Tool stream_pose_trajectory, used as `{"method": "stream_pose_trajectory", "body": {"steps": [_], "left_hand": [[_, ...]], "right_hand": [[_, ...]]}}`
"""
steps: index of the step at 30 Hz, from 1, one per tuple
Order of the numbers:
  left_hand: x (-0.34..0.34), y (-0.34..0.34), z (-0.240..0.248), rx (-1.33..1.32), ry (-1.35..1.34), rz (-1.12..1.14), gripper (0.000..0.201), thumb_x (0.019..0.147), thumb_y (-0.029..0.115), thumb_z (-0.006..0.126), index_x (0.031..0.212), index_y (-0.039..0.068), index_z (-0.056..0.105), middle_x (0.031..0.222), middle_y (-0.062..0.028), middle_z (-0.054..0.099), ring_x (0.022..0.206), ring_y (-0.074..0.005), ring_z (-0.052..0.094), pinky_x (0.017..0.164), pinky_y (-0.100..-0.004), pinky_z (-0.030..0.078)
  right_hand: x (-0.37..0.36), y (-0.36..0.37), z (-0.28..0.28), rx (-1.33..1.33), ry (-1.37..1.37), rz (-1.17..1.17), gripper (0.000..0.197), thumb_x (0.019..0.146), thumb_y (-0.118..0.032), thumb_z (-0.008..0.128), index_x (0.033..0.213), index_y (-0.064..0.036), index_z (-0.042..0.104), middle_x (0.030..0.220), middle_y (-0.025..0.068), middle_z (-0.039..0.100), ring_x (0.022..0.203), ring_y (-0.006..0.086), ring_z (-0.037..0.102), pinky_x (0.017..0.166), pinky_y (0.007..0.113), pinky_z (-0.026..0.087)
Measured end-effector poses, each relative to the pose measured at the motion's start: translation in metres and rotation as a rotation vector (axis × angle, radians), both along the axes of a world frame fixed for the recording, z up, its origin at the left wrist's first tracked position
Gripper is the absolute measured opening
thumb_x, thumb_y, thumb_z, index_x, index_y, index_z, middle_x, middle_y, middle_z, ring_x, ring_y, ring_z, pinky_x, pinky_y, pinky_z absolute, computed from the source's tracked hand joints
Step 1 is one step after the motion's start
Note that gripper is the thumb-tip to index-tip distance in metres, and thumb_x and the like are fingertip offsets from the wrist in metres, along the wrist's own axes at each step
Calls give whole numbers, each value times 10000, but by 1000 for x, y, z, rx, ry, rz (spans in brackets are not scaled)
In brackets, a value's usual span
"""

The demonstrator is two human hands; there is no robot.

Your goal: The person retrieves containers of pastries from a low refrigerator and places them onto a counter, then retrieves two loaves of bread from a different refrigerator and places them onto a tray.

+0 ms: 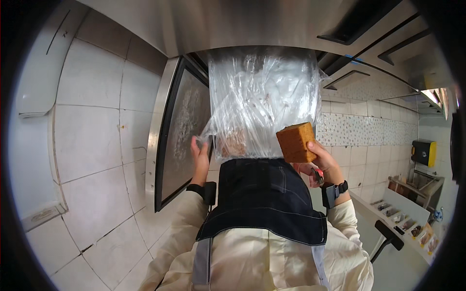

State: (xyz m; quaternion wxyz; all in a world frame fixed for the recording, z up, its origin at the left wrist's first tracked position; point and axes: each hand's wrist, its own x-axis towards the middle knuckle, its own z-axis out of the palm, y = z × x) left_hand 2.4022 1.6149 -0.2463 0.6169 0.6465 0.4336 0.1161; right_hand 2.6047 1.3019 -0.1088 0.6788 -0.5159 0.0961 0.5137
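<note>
My right hand (324, 159) grips a brown, square-sided loaf of bread (295, 143) by its right side, holding it above the near right corner of a clear plastic sheet (264, 92). The sheet is crumpled and shiny, spread over a load that sticks out from a steel cabinet. Another brown block (234, 141) shows dimly through the plastic at the near left. My left hand (199, 157) is closed on the left edge of the sheet, fingertips partly hidden by it. Something red (315, 173) shows just below my right hand; its kind is unclear.
A steel-framed cabinet door (170, 136) stands open on the left, beside my left arm. Steel fronts with dark handles (347, 80) run along the top right. White floor tiles (87, 140) lie at left. A counter with small containers (403, 220) stands at right.
</note>
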Motion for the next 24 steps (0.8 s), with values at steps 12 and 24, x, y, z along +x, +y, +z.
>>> {"method": "stream_pose_trajectory", "body": {"steps": [12, 24], "left_hand": [[61, -33, 173, 585, -341, -473, 859, 825, 454, 494, 1352, -19, 7, 1408, -199, 67, 1308, -291, 66, 1046, -394, 66], [71, -47, 169, -499, -402, -346, 609, 769, 139, 627, 1266, -15, 310, 1184, -103, 446, 1093, -185, 444, 932, -304, 343]], "right_hand": [[-4, 100, 52, -200, -1738, 350, 910, 501, -214, 776, 1262, -59, 301, 1121, 141, 432, 1000, 325, 412, 911, 447, 286], [2, 99, 83, -278, -1864, 590, 814, 608, -355, 723, 1296, -167, 332, 1301, 135, 350, 1247, 349, 251, 991, 520, 202]]}}
